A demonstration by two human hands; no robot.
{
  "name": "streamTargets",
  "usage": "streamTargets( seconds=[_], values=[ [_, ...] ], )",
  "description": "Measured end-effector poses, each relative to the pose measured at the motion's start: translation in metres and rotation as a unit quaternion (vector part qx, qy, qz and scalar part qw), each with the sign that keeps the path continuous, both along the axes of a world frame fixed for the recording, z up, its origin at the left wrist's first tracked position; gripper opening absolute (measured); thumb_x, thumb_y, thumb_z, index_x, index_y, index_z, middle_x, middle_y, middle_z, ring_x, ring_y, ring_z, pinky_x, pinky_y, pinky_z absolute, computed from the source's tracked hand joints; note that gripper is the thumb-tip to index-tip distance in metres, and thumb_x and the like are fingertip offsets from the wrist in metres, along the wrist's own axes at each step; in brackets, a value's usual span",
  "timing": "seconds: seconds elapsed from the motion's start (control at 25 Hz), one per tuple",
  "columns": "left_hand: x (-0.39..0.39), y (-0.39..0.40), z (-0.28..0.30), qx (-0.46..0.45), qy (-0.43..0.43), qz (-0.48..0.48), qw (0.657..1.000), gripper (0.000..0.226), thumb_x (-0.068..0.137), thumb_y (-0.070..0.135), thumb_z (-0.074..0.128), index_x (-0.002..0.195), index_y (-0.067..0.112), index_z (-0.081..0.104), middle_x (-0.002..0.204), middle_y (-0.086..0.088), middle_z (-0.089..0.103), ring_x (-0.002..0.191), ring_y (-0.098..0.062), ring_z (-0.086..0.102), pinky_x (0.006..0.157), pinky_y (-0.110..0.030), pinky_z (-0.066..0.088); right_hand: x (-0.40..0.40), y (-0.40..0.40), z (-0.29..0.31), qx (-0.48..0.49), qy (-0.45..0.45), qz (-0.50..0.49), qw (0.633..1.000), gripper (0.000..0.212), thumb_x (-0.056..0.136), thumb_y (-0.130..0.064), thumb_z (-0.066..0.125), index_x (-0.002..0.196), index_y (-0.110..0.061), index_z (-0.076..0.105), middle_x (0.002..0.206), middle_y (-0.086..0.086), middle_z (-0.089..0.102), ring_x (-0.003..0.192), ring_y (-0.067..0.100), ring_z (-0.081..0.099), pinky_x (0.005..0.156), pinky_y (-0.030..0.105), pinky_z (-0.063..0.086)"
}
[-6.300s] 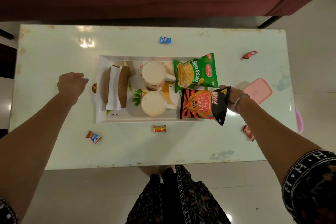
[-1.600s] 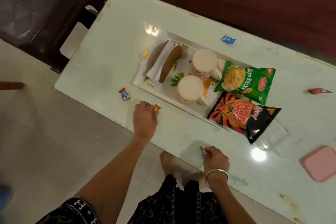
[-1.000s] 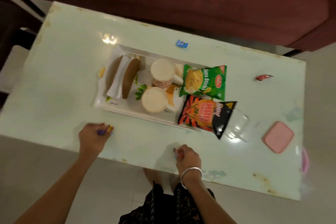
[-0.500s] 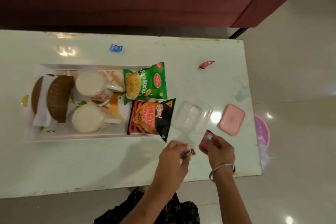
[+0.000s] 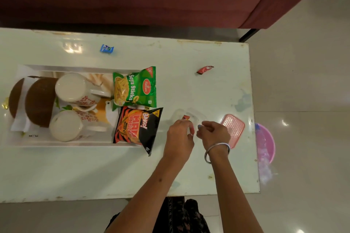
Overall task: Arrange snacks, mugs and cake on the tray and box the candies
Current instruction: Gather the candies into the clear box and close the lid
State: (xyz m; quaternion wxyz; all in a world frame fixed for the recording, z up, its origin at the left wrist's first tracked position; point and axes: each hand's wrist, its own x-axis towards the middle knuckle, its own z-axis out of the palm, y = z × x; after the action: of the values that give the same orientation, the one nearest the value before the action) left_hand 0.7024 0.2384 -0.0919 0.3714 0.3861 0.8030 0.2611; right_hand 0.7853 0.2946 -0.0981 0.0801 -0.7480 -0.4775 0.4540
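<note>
A clear plastic box (image 5: 189,117) sits open on a pale table (image 5: 94,172), just right of a long white tray (image 5: 66,143). Both hands hover over the box. The left hand (image 5: 180,136) pinches small wrapped candies (image 5: 186,118) at its fingertips, over the box's inside; the right hand (image 5: 213,133) has its fingers curled round something small, hard to make out. The box is nearly see-through, so whether sweets already lie inside cannot be told.

Right of the box lies its pink lid (image 5: 233,128), partly hidden by the right hand. The tray holds two brown cake halves (image 5: 36,100), two white mugs (image 5: 71,89), a green Soya Sticks packet (image 5: 135,87) and a black-and-orange Bingo packet (image 5: 137,128); both packets overhang its right end. The tray's left end is cut off by the frame.

Beyond the tray, a blue candy (image 5: 107,49) and a red candy (image 5: 204,69) lie loose.
</note>
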Motion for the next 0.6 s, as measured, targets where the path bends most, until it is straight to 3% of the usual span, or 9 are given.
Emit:
streamTargets(
  seconds=[0.16, 0.24, 0.36, 0.48, 0.6],
  values=[
    [0.004, -0.001, 0.002, 0.01, 0.001, 0.024, 1.0, 0.024, 0.08, 0.001, 0.063, 0.102, 0.009, 0.068, 0.108, -0.01, 0.067, 0.096, -0.023, 0.064, 0.091, -0.03, 0.053, -0.012, 0.032, -0.005, 0.113, -0.017, 0.02, 0.993, 0.019, 0.083, -0.011, 0.06, 0.099, -0.013, 0.068, 0.096, 0.007, 0.071, 0.086, 0.022, 0.068, 0.08, 0.024, 0.049],
    [0.006, -0.004, 0.001, 0.021, 0.013, 0.027, 0.999, 0.02, 0.082, 0.006, 0.064, 0.101, 0.01, 0.068, 0.107, -0.009, 0.067, 0.095, -0.021, 0.066, 0.09, -0.03, 0.054, -0.024, 0.065, -0.017, 0.15, -0.029, 0.092, 0.984, 0.029, 0.084, -0.008, 0.059, 0.112, -0.012, 0.062, 0.114, 0.011, 0.062, 0.099, 0.025, 0.064, 0.085, 0.026, 0.047],
    [0.006, -0.011, 0.0, 0.046, 0.013, 0.04, 0.998, 0.014, 0.083, 0.007, 0.063, 0.096, 0.009, 0.068, 0.101, -0.008, 0.068, 0.09, -0.019, 0.067, 0.084, -0.027, 0.056, -0.045, 0.112, -0.039, 0.128, -0.076, 0.257, 0.955, 0.063, 0.084, -0.007, 0.062, 0.14, -0.015, 0.033, 0.151, 0.013, 0.025, 0.133, 0.031, 0.037, 0.107, 0.036, 0.035],
    [0.006, -0.018, -0.002, 0.062, 0.03, 0.062, 0.996, 0.014, 0.082, 0.005, 0.062, 0.094, 0.008, 0.067, 0.1, -0.007, 0.065, 0.091, -0.018, 0.064, 0.083, -0.025, 0.055, -0.057, 0.141, -0.056, 0.115, -0.114, 0.37, 0.915, 0.079, 0.084, -0.014, 0.065, 0.146, -0.025, 0.018, 0.159, 0.006, -0.003, 0.144, 0.033, 0.013, 0.112, 0.046, 0.028],
    [0.006, -0.022, -0.006, 0.062, 0.066, 0.081, 0.993, 0.02, 0.081, 0.004, 0.062, 0.099, 0.01, 0.065, 0.107, -0.007, 0.058, 0.1, -0.018, 0.058, 0.084, -0.016, 0.047, -0.054, 0.149, -0.067, 0.136, -0.167, 0.445, 0.87, 0.057, 0.087, -0.018, 0.061, 0.139, -0.021, 0.037, 0.155, 0.01, 0.019, 0.141, 0.032, 0.02, 0.109, 0.044, 0.032]
  ],
)
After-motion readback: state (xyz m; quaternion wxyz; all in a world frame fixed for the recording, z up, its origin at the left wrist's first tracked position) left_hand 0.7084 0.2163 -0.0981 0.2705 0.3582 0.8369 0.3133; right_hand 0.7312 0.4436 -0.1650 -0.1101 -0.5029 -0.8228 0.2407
